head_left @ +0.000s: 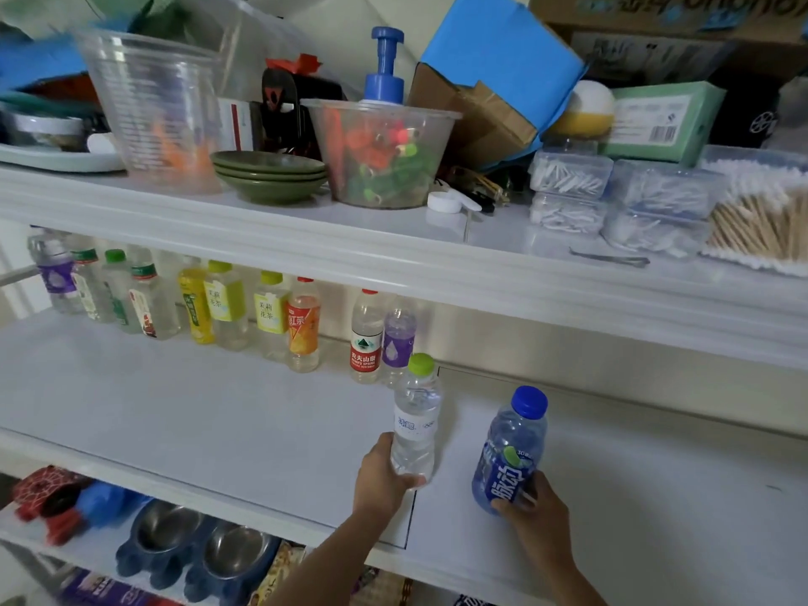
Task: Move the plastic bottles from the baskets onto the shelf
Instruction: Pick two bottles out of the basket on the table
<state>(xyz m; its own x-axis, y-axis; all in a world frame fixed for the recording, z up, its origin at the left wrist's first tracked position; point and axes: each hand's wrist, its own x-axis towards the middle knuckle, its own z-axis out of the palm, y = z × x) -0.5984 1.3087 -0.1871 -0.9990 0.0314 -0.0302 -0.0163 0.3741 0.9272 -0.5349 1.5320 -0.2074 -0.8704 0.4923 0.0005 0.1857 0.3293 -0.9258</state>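
Over the middle shelf (218,413), left hand (382,476) grips clear bottle (415,426), right hand (531,503) grips blue bottle (509,452), row of bottles (227,304) at back

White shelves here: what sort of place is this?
Probably a home storage room: white shelves hold a row of plastic drink bottles, a clear box of cotton swabs and steel pet bowls.

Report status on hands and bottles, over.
Left hand grips clear bottle. Right hand grips blue bottle. Both at middle shelf. Bottle row behind, not blocking.
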